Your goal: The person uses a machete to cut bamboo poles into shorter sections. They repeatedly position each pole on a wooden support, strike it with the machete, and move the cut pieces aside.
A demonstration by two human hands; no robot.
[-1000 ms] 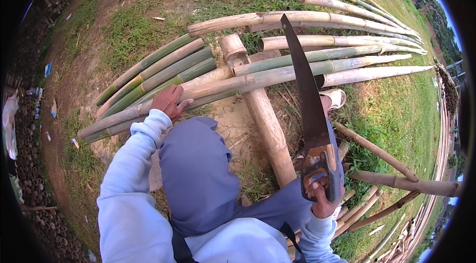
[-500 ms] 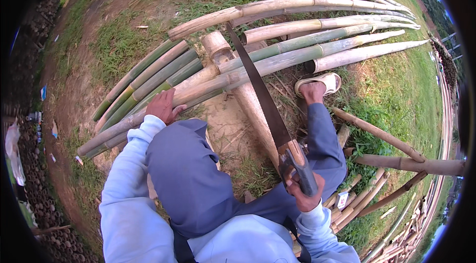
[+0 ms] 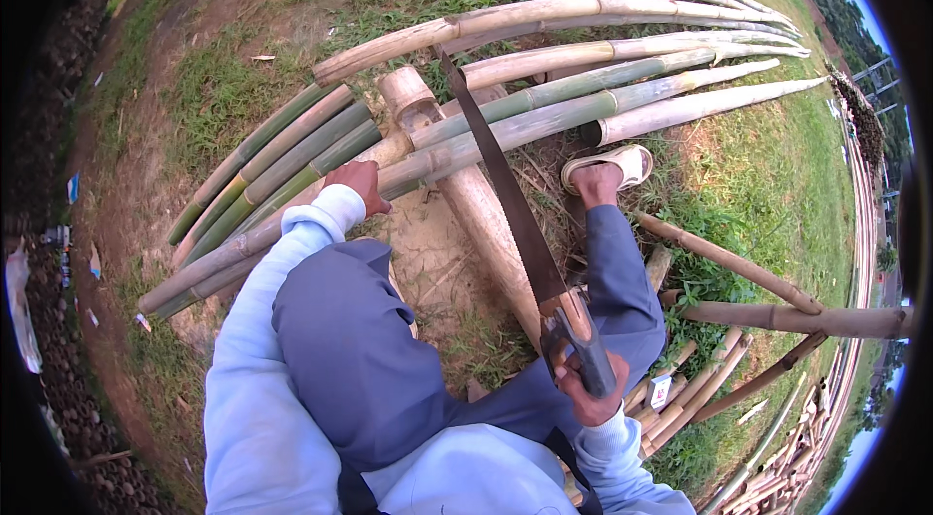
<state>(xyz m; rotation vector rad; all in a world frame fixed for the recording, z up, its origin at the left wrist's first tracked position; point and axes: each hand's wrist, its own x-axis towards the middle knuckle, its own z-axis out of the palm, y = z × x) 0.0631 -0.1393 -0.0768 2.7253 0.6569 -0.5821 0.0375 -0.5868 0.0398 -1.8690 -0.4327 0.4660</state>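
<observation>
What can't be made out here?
All in the head view:
Saw handle: partly hidden by the right hand.
Whether the saw blade touches the bamboo pole beneath: blade covers that spot.
Left hand: fingertips hidden behind its knuckles.
Left foot: hidden by the left trouser leg.
White box: print too small to read.

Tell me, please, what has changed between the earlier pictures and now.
The saw has swung left, crossing the pole nearer the post, and the left hand has shifted right along the pole. The right hand still holds the saw; the left hand is still on the pole.
</observation>
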